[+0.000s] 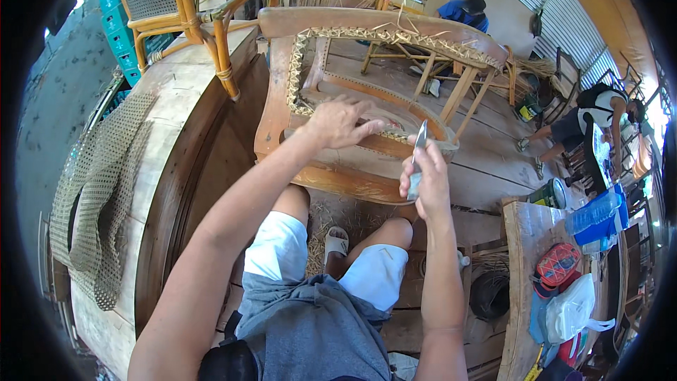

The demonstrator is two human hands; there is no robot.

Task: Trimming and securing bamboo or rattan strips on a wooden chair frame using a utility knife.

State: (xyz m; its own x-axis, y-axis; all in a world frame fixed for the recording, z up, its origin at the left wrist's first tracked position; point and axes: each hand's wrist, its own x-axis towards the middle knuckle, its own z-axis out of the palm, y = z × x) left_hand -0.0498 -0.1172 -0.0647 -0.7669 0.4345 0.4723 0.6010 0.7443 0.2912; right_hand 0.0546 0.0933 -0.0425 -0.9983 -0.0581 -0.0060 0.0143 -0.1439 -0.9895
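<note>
A curved wooden chair frame (275, 113) stands in front of my knees. Torn, plaited cane edging (300, 63) runs around its open panel, with loose strands along the top rail. My left hand (342, 121) lies palm down over the panel's lower edge, thumb and fingers apart, covering part of that edging. To the right, my right hand (429, 173) is wrapped round the pale handle of a knife (422, 134). Its blade points up, close to the lower right of the frame but apart from my left hand.
On the left, a wooden platform (166, 92) carries a rattan armchair (187, 21) and a sheet of woven cane (106, 190). A wooden bench (522, 254) at right holds a red pouch (557, 264) and bags. Two people work farther back, one in blue (462, 14), one bending (599, 113).
</note>
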